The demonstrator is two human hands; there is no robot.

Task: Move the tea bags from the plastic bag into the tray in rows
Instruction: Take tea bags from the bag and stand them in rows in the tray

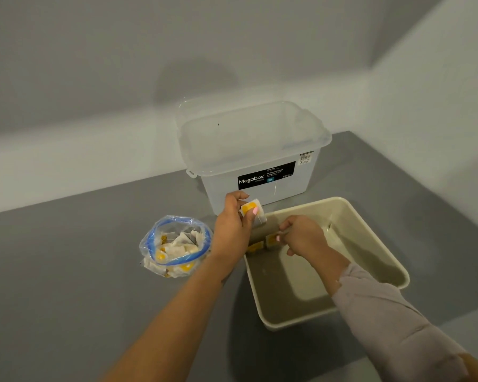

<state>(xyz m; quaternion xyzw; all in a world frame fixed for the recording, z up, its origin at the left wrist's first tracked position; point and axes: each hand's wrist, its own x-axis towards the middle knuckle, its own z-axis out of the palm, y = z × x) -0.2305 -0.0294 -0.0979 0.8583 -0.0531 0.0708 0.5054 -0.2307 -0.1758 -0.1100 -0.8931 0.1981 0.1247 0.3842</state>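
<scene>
Over the tray's (370, 216) far-left corner, left hand (232, 224) pinches spare tea bags (253, 212) while right hand (301, 235) pinches one tea bag (272, 239) inside.

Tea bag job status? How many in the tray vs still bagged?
Early. Done: one tea bag stands at the tray's left wall. In hand: right hand is placing a second tea bag beside it; left hand holds spare tea bags over the tray's corner. Left: the plastic bag still holds many; most of the tray floor is bare.
</scene>
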